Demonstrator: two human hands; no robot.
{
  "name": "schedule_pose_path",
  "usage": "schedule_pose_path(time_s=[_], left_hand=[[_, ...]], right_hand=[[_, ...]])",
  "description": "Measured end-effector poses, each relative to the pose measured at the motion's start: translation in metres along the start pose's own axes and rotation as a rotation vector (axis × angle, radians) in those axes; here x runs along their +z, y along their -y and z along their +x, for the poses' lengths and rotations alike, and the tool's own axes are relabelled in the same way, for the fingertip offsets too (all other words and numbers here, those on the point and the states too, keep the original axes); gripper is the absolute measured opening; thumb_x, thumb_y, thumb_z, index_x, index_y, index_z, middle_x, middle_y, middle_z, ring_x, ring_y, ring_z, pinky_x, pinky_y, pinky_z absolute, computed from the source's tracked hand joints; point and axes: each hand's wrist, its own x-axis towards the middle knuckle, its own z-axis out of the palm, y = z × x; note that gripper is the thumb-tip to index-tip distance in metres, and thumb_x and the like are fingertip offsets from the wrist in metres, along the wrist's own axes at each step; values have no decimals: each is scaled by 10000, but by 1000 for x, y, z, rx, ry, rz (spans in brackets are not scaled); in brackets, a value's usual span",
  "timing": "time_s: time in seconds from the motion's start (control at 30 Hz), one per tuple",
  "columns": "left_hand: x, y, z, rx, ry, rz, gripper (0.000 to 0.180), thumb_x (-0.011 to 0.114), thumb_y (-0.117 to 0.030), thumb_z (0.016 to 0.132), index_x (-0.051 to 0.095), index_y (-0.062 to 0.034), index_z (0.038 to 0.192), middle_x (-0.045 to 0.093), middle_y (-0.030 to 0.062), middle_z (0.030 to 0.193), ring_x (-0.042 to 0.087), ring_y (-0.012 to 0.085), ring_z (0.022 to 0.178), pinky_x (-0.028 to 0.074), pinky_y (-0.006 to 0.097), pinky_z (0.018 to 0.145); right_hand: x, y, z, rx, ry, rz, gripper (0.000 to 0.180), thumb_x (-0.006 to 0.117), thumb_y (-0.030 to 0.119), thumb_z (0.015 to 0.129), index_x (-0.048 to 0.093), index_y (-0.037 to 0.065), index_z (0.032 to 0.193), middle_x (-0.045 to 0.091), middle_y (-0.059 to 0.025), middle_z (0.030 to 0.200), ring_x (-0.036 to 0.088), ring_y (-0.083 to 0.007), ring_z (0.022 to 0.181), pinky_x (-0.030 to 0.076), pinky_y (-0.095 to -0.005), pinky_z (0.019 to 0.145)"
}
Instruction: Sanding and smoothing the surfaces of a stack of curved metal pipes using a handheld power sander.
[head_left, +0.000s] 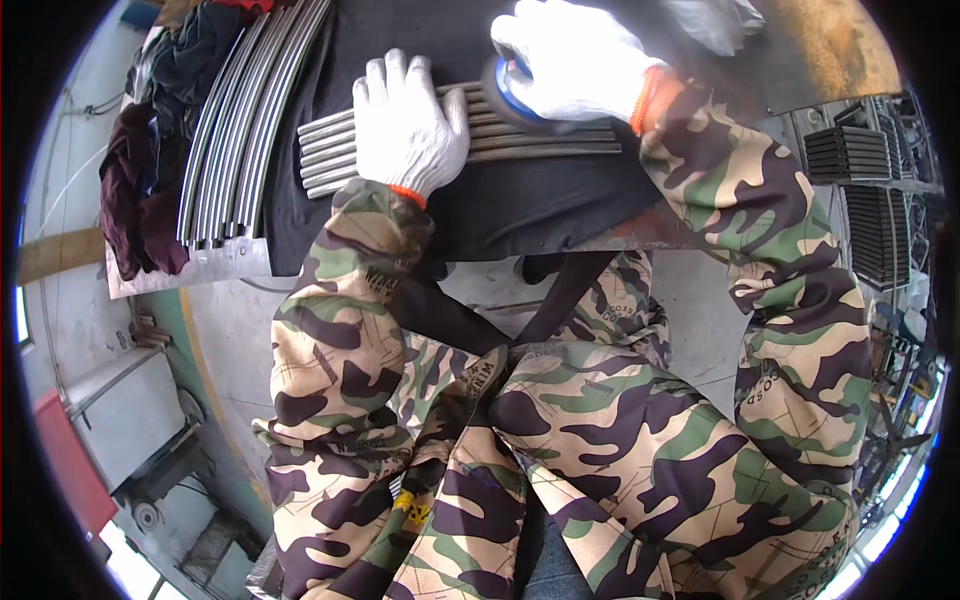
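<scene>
Upper centre of frame | left hand (410,140) lay flat, fingers extended, on metal rods (485,131); right hand (572,60) gripped blurred blue-rimmed tool (512,95) | step, I judged: rubbing | next stroke needed rods steady

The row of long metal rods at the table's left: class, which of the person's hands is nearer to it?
Left. The left hand lies on shorter rods, right of the long rods; the right hand is farther right, holding a blue tool.
</scene>
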Motion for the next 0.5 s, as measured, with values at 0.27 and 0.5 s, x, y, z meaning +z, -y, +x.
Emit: schedule_pose_path(time_s=[0.27, 0.5], left_hand=[[8, 2, -1, 8, 19, 45, 412, 659, -308, 941, 685, 9, 1202, 661, 220, 1230, 594, 404, 1166, 427, 576, 1027], [-1, 7, -5, -42, 36, -25, 408, 665, -253, 946, 667, 22, 1247, 670, 225, 1257, 610, 387, 1166, 452, 505, 1043]], right_hand=[[-2, 0, 3, 20, 42, 4, 189, 649, 290, 959, 666, 117, 1036, 668, -143, 1008, 691, -353, 941, 567, -478, 819], [-13, 11, 0, -32, 92, 6, 208, 666, 282, 927, 686, 135, 1073, 679, -154, 996, 710, -369, 946, 594, -500, 838]])
